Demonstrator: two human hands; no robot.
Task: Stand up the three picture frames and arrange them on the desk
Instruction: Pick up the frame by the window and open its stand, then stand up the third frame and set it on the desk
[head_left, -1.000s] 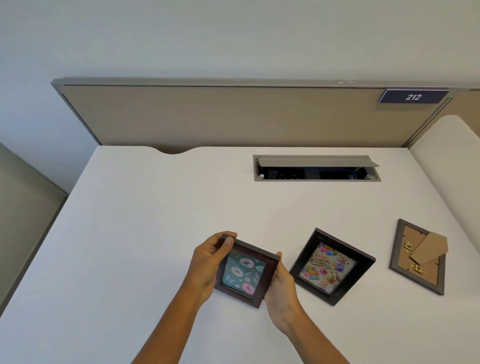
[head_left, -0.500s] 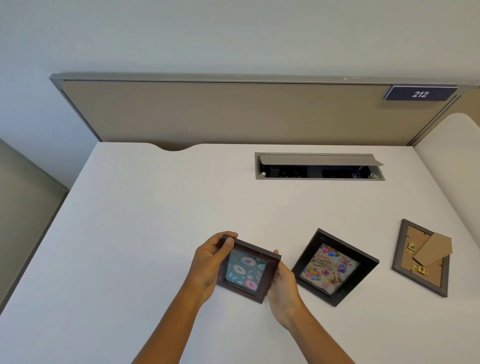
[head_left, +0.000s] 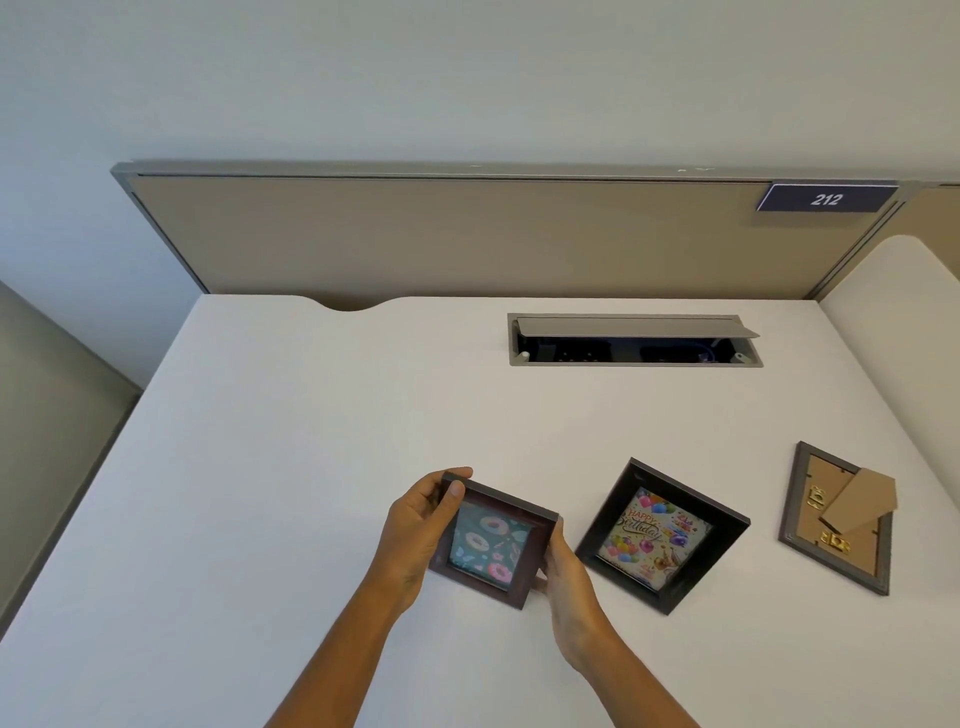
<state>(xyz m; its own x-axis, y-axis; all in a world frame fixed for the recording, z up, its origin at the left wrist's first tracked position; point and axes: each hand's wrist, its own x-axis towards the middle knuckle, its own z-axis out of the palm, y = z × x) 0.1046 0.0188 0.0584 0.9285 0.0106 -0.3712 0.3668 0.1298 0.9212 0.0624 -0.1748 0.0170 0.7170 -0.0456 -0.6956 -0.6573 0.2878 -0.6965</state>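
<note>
A smooth white tabletop (head_left: 291, 467) meets a tan fabric partition (head_left: 415, 234); a grey cable hatch (head_left: 634, 340) is sunk near the back. The birthday frame (head_left: 662, 535) lies face up, dark and square. Right of it, the grey frame (head_left: 836, 519) lies face down, cardboard stand showing. The doughnut frame (head_left: 493, 540), dark brown, is clamped between the left hand (head_left: 415, 535) and right hand (head_left: 563, 577), each grip on a side edge.
</note>
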